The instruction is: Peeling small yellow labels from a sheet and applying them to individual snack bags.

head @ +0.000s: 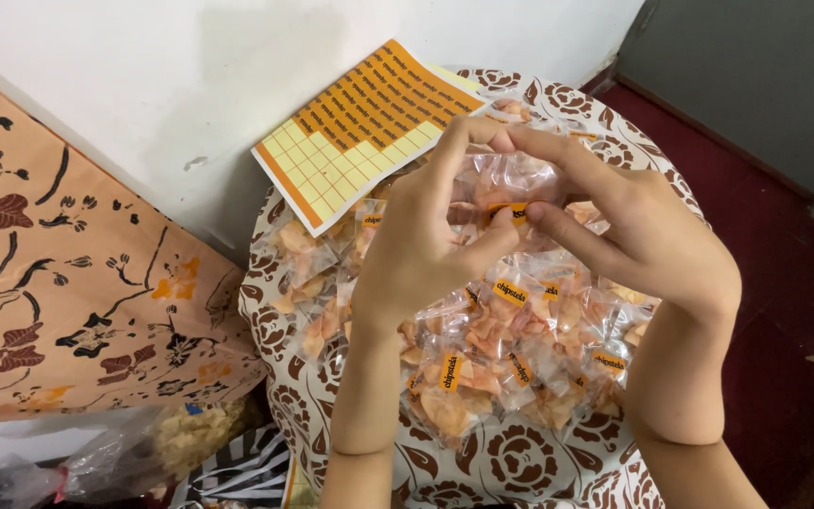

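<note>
White wall, rose-patterned tray (558,467) at centre: your left hand (426,240) and right hand (643,236) both pinch one light, crinkly, slippery snack packet (506,184); grip its edges, contents crush easily.

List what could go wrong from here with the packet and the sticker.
The orange sticker may go on crooked or creased, since the left hand and right hand press it onto a soft clear packet held in the air.

The sticker sheet only leans on the wall and tray rim, so it could slip down.
</note>
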